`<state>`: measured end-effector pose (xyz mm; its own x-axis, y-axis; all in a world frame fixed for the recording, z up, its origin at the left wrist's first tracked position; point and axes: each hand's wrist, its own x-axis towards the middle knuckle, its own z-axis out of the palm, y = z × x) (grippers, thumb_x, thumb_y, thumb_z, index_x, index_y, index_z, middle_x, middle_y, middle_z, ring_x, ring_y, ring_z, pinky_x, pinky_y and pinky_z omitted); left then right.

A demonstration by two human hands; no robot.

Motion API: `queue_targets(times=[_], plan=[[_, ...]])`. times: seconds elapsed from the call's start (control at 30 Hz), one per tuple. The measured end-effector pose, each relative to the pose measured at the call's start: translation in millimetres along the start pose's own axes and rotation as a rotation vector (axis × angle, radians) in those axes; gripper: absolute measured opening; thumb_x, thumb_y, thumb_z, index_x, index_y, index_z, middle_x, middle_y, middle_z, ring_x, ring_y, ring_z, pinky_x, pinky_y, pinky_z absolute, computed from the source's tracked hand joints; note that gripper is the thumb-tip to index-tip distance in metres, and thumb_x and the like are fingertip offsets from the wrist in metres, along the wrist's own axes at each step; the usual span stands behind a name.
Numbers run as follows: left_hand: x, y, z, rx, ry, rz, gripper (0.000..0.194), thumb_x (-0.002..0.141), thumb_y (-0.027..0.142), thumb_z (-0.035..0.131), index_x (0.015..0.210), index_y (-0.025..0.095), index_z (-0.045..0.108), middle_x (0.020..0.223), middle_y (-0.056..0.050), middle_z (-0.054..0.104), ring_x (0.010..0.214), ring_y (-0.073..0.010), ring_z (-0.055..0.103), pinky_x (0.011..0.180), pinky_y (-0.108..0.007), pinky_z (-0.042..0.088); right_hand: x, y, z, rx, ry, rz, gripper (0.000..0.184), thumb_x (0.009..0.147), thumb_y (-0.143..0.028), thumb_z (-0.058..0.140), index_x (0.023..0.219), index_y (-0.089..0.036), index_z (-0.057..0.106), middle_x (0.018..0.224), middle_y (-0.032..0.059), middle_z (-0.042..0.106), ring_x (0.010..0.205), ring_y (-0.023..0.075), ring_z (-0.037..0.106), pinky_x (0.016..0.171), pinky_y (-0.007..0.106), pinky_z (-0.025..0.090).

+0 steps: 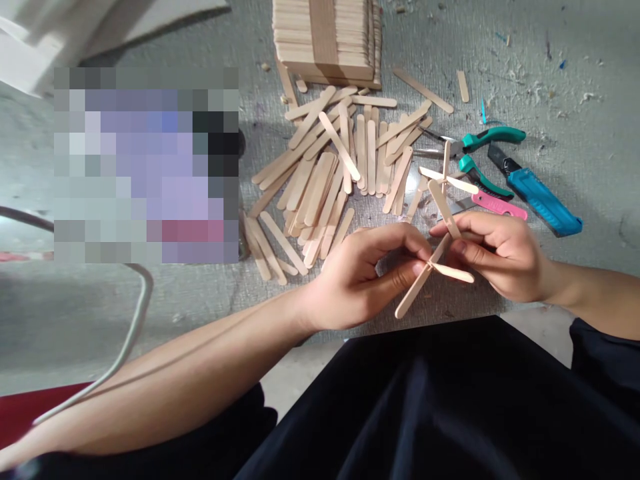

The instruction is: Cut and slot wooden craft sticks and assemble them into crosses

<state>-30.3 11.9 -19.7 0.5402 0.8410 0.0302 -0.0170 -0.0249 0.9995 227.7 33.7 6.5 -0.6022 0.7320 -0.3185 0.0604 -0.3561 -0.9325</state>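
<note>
My left hand (365,277) and my right hand (495,253) meet above my lap, both pinched on a small frame of crossed wooden craft sticks (440,247). Left thumb and forefinger press the joint where a long diagonal stick crosses a short one. Right fingers hold the upper part of the same piece, which sticks up toward the tools. Behind the hands lies a loose heap of wooden sticks (330,173) on the grey floor.
A banded stack of sticks (325,40) stands at the far centre. Teal-handled pliers (480,150), a pink-handled tool (500,205) and a blue utility knife (540,197) lie at the right. A white cable (135,320) curves at the left. A blurred patch covers the left.
</note>
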Motion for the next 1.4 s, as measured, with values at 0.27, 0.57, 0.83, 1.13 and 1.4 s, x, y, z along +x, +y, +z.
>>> queue_targets(times=[0.27,0.57,0.83,1.13,1.4], plan=[[2,2,0.1,0.0,0.009,-0.025,0.027,0.112,0.043,0.071,0.106,0.017,0.076,0.091,-0.007,0.079,0.078,-0.0159,0.073,0.071,-0.028,0.057,3,2,0,-0.018,0.008,-0.039,0.034,0.108,-0.051,0.078,0.1,-0.018,0.076,0.077,-0.0003,0.073,0.063,0.011,0.068,0.057,0.023,0.053],[3,4,2.0,0.001,0.07,0.001,0.028,0.111,0.046,0.073,0.104,0.019,0.073,0.09,-0.005,0.078,0.076,-0.0149,0.071,0.069,-0.027,0.057,3,0,0,-0.096,-0.031,-0.062,0.029,0.108,-0.042,0.078,0.094,-0.018,0.072,0.072,-0.002,0.069,0.059,0.0098,0.058,0.053,0.024,0.044],[2,0,3.8,0.022,0.118,0.008,0.032,0.112,0.051,0.071,0.103,0.02,0.07,0.083,-0.003,0.071,0.07,-0.0142,0.065,0.061,-0.028,0.051,3,3,-3,-0.207,0.011,-0.211,0.025,0.115,-0.041,0.067,0.104,-0.02,0.073,0.076,-0.0007,0.071,0.06,0.0117,0.063,0.056,0.028,0.048],[4,0,4.9,0.017,0.135,0.097,0.023,0.117,0.035,0.062,0.102,0.019,0.068,0.078,-0.001,0.063,0.063,-0.0106,0.054,0.054,-0.025,0.043,1,-5,-16,-0.348,0.31,-0.347,0.017,0.115,-0.044,0.066,0.112,-0.028,0.069,0.076,-0.0029,0.048,0.064,0.015,0.04,0.065,0.036,0.04],[2,3,8.6,-0.041,0.146,-0.054,0.038,0.113,0.054,0.066,0.095,0.021,0.068,0.077,0.0,0.059,0.063,-0.0122,0.046,0.055,-0.028,0.038,2,5,-14,-0.289,-0.01,-0.146,0.037,0.11,-0.053,0.075,0.13,-0.023,0.073,0.078,-0.0025,0.06,0.066,0.0138,0.048,0.059,0.031,0.037]])
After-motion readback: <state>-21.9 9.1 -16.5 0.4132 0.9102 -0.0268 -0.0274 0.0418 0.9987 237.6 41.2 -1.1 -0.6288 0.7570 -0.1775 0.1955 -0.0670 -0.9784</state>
